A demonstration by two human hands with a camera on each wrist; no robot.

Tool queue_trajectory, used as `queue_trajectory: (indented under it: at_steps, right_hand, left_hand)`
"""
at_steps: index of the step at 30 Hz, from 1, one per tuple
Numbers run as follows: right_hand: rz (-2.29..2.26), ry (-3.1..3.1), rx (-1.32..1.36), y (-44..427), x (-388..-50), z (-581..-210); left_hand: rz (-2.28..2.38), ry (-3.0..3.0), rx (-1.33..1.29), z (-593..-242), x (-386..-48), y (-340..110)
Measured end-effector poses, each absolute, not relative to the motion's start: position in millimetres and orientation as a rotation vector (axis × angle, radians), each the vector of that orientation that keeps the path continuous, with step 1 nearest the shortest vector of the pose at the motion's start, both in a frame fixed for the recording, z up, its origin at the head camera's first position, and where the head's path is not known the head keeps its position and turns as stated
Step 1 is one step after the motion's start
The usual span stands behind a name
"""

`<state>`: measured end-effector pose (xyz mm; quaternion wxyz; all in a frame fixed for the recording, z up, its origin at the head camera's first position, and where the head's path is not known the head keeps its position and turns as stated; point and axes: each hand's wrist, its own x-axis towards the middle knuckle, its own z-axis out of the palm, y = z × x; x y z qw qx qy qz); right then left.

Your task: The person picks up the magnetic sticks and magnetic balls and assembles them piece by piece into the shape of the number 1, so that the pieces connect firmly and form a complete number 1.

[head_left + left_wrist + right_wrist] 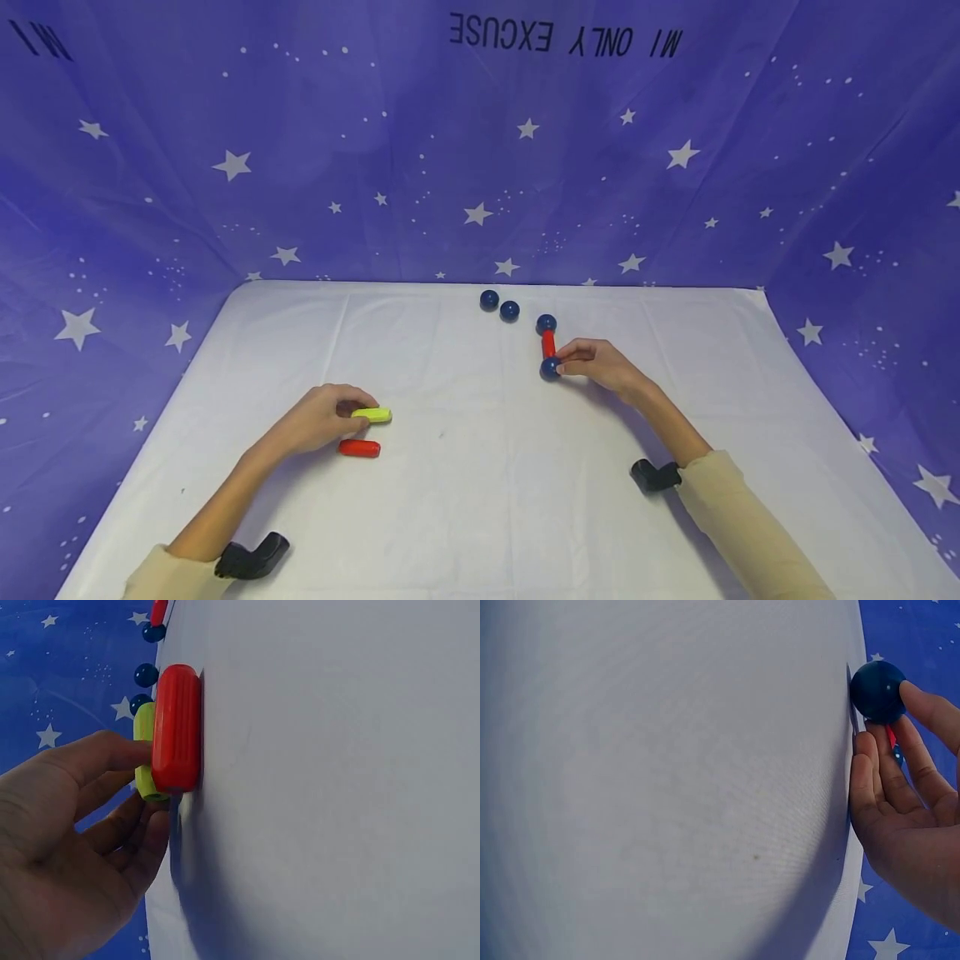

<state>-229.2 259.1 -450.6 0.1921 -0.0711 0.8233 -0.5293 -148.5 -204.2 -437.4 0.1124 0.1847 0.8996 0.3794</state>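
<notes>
A yellow-green rod [378, 414] is pinched between the thumb and fingers of my left hand [318, 419]. A red rod [360, 448] lies just nearer than it; in the left wrist view this red rod [177, 727] partly covers the yellow-green rod [144, 720] behind. My right hand [603, 367] pinches a blue ball [550, 369] at the near end of another red rod [548, 343], whose far end meets a second blue ball [547, 323]. The right wrist view shows the thumb and a finger of my right hand [915, 802] on the near ball [877, 691].
Two loose blue balls [489, 300] [510, 312] sit near the back edge of the white-covered table [480, 517], left of the joined pieces. A purple cloth with stars [420, 125] hangs behind and at both sides. Each wrist carries a black device.
</notes>
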Motion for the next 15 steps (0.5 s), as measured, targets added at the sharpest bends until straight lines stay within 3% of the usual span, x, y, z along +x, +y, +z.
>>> queue_trajectory:
  at_steps: [15]
  right_hand:
    - [-1.490,2.312,-0.195,258.8,-228.7,-449.4]
  left_hand:
    - [1.283,2.652,0.475,-441.9,-163.8,-155.0]
